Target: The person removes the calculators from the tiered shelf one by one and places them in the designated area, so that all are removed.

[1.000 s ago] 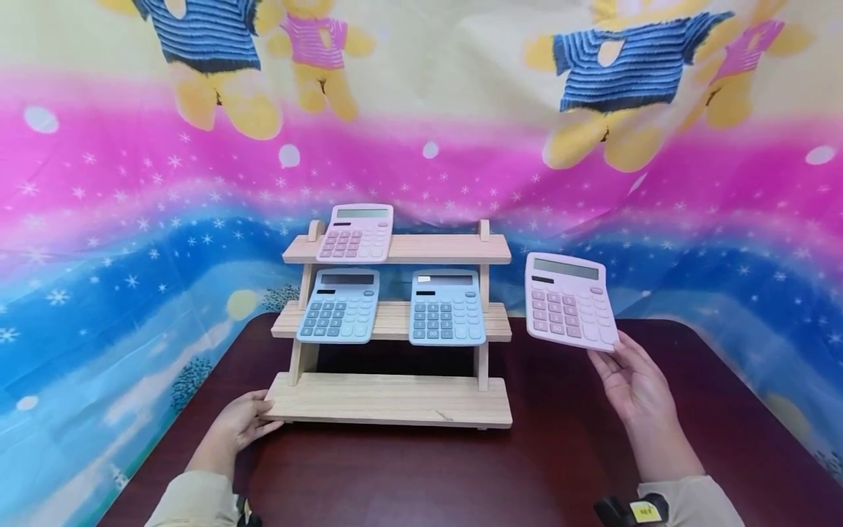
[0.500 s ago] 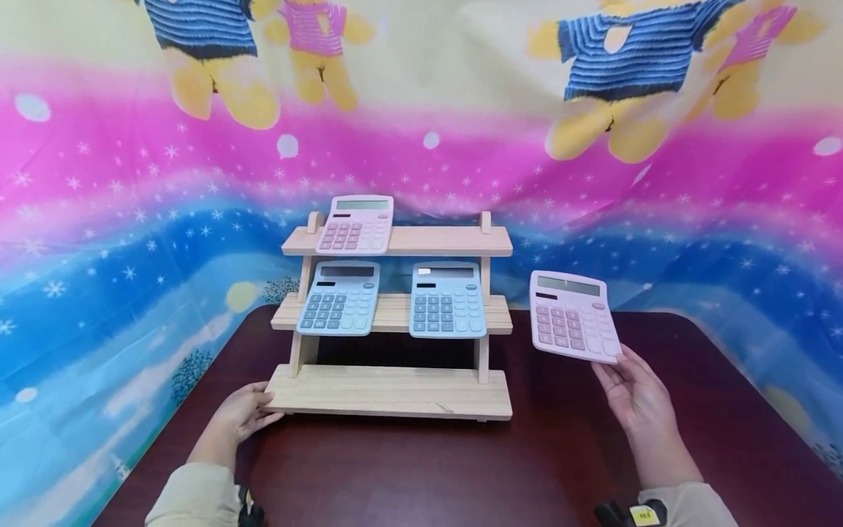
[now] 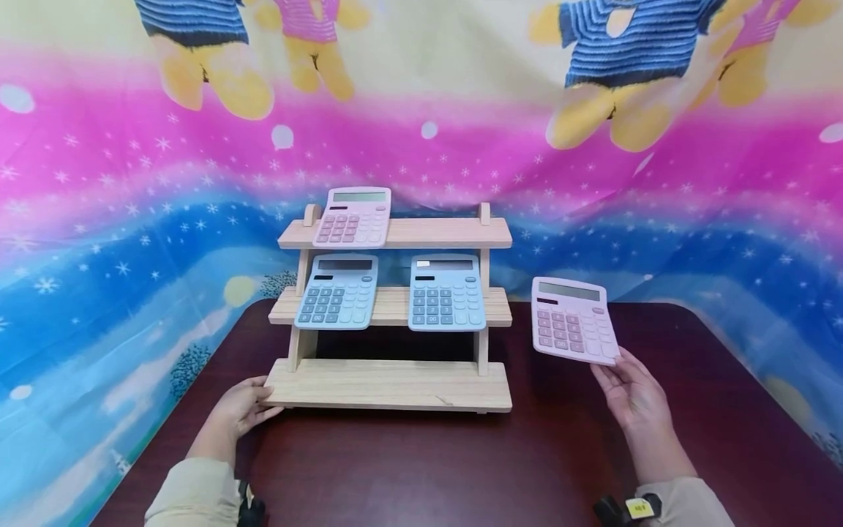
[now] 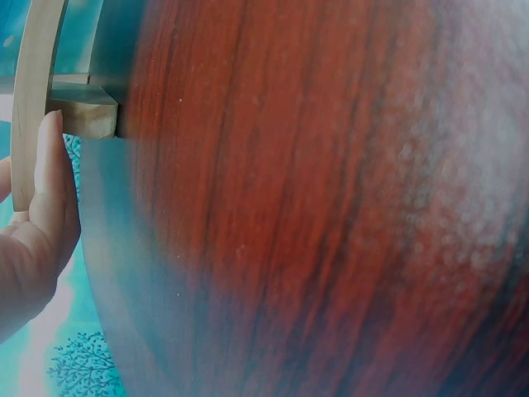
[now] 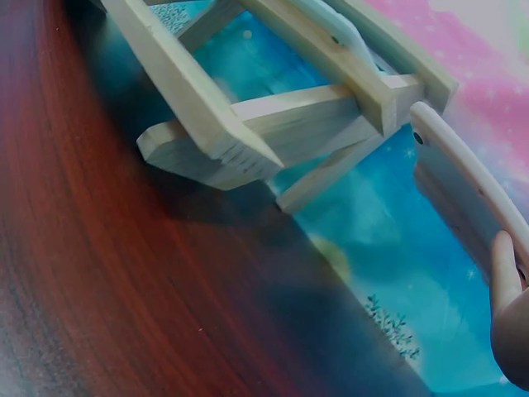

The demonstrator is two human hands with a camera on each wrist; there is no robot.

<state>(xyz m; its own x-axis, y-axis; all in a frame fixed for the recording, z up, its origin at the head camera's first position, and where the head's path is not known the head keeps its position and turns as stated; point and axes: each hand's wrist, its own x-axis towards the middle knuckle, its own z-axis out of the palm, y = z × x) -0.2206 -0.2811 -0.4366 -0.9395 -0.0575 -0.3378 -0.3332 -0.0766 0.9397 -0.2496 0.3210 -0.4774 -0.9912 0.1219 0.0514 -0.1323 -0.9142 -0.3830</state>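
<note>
One pink calculator (image 3: pixel 574 320), held aloft right of the wooden rack (image 3: pixel 392 384) only at its near corner by the right hand's (image 3: pixel 631 394) fingertip grip, could tip and drop onto the worktop (image 3: pixel 421 468).

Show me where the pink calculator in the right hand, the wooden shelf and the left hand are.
pink calculator (image 3: pixel 574 322): head view, on its keypad.
wooden shelf (image 3: pixel 388 384): head view, on the bare bottom board.
left hand (image 3: pixel 238 408): head view, on the back of the hand.
</note>
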